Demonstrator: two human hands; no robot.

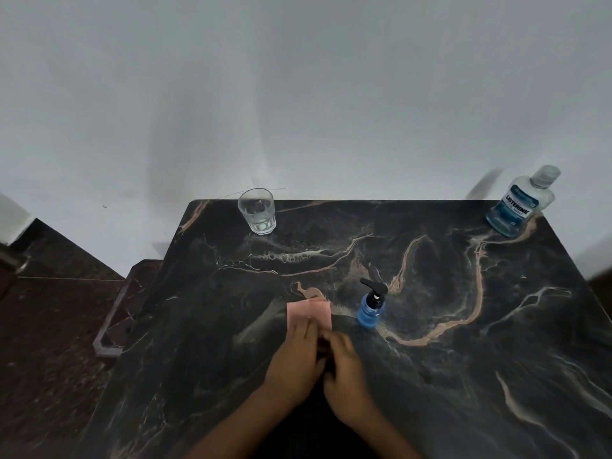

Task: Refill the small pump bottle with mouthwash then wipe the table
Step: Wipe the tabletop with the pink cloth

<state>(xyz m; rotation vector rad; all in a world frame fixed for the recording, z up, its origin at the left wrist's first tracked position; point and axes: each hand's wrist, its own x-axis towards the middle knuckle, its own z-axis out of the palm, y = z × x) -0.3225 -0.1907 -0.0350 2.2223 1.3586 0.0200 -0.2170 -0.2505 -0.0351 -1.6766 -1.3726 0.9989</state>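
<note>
Two hands meet over a pink cloth (pixel 309 313) on the dark marble table (pixel 430 326), which I judge to be the wiping step, since the small pump bottle (pixel 371 308) stands capped and blue with mouthwash just right of the cloth. My left hand (pixel 294 361) lies with fingers (pixel 306 329) straight and flat on the cloth's near edge, pressing it to the stone. My right hand (pixel 344 376) sits against the left at the cloth's near right corner, fingers curled; whether they pinch the fabric I cannot tell. Next, I reckon, comes a firm sweep across the surface, steering around the pump bottle so it stays upright. Far beyond the cloth to the right stands the Listerine bottle (pixel 520 202), cap on, at the table's back corner; a clear glass (pixel 257 211) stands well behind the cloth, to the left.
</note>
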